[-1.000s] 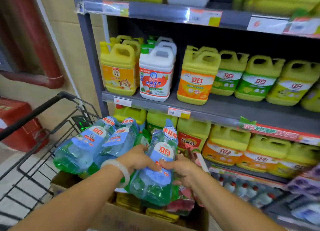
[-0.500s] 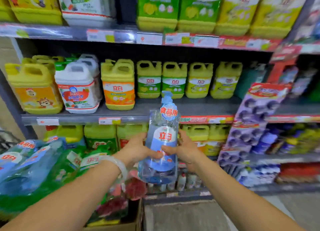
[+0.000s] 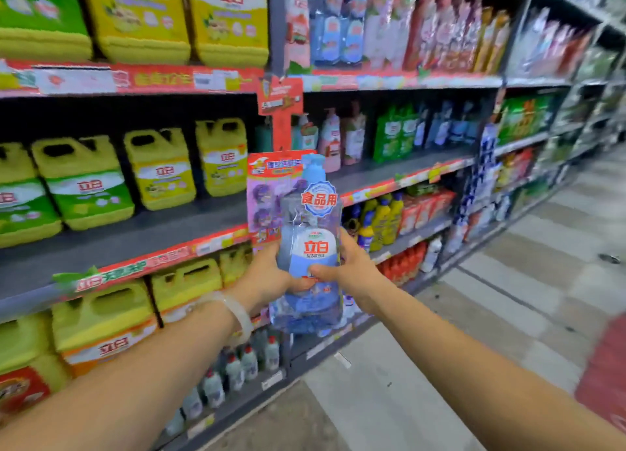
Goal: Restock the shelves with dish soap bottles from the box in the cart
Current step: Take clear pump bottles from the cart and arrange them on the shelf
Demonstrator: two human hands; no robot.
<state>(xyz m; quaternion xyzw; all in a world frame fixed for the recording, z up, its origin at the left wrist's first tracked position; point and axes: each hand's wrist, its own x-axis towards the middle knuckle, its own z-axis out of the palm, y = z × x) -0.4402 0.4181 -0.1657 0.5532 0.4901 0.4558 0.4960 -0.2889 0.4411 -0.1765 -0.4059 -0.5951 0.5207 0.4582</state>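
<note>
A blue pump-top dish soap bottle (image 3: 313,244) in clear plastic wrap stands upright in mid-air in front of the shelves. My left hand (image 3: 267,276) grips its left side, with a pale bangle on that wrist. My right hand (image 3: 349,271) grips its right side, thumb across the front label. Similar blue bottles (image 3: 333,27) stand on the top shelf to the upper right. The cart and its box are out of view.
Yellow and green detergent jugs (image 3: 159,168) fill the shelves on the left. A grey shelf board (image 3: 399,169) to the right holds pink and green bottles. A purple hanging pack (image 3: 267,200) sits behind the bottle. The tiled aisle floor (image 3: 508,298) runs off to the right.
The view has swung right along the aisle, and the cart with its wrapped bottles has left the frame. Both hands still hold the blue bottle, now carried in front of the right-hand shelves.
</note>
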